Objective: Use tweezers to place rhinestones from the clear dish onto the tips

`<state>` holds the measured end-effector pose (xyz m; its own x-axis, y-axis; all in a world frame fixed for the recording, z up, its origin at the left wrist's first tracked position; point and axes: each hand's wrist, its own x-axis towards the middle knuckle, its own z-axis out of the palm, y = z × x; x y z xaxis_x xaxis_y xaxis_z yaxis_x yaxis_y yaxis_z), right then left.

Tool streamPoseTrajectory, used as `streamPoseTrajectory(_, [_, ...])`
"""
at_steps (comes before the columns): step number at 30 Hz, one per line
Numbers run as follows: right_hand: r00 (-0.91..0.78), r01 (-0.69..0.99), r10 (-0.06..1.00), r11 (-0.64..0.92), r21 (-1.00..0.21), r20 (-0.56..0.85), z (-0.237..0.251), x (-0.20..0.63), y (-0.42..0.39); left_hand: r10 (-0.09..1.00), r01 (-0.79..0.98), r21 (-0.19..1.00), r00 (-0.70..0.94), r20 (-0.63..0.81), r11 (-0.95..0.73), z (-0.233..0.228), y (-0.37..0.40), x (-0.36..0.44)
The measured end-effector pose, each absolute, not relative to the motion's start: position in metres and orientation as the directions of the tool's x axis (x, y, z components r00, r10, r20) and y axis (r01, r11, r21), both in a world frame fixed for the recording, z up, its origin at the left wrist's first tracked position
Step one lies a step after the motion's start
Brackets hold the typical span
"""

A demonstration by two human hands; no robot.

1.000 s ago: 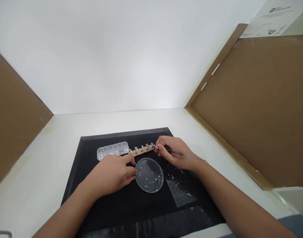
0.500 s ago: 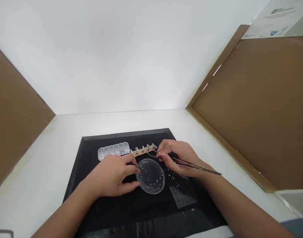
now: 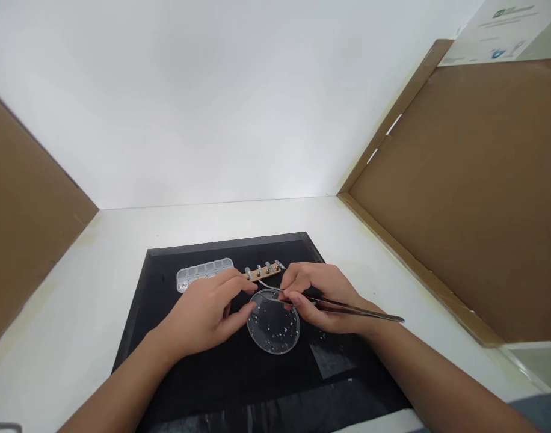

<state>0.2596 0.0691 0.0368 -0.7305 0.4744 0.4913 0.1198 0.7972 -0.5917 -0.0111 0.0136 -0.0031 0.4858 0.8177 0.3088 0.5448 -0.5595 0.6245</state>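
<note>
My right hand [image 3: 320, 296] is closed in a pinch around metal tweezers [image 3: 366, 311], whose tips point left over the far edge of a round clear dish [image 3: 273, 344]. Small pale bits are scattered in the dish. At its upper left rim is my left hand [image 3: 212, 310], thumb and fingers apart with a gap between them; it appears to hold nothing. Whether the thumb touches the rim I cannot tell. Just beyond both hands lies a tan strip [image 3: 263, 273] bearing several small clear, shiny pieces, its left end hidden by my left fingers.
A clear compartment box [image 3: 206, 268] lies behind my left hand, partly covered. Everything rests on a black mat [image 3: 203, 385] on a white table [image 3: 63, 313]. Right of the dish is a translucent sheet [image 3: 332, 359]. Brown cardboard panels [image 3: 483, 198] stand at both sides.
The tweezer tips have moved left and toward me, from beside the strip to over the dish. My left thumb has lifted up along the dish's rim, nearer the fingers.
</note>
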Motion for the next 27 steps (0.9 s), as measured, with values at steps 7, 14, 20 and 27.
streamPoseTrajectory(7, [-0.716, 0.054, 0.501, 0.735, -0.676, 0.487, 0.036, 0.259, 0.068, 0.824, 0.468, 0.707, 0.481, 0.299, -0.529, -0.002, 0.011, -0.006])
streamPoseTrajectory(14, [-0.705, 0.029, 0.519, 0.701, -0.713, 0.482, 0.031, 0.259, 0.070, 0.783, 0.447, 0.667, 0.508, 0.360, -0.597, -0.003, 0.011, -0.007])
streamPoseTrajectory(20, [-0.708, 0.024, 0.525, 0.686, -0.727, 0.472, 0.030, 0.260, 0.072, 0.776, 0.508, 0.600, 0.518, 0.360, -0.617, -0.004, 0.012, -0.009])
streamPoseTrajectory(27, [-0.680, 0.005, 0.547, 0.669, -0.743, 0.488, 0.027, 0.264, 0.078, 0.753, 0.572, 0.496, 0.557, 0.350, -0.653, -0.005, 0.014, -0.012])
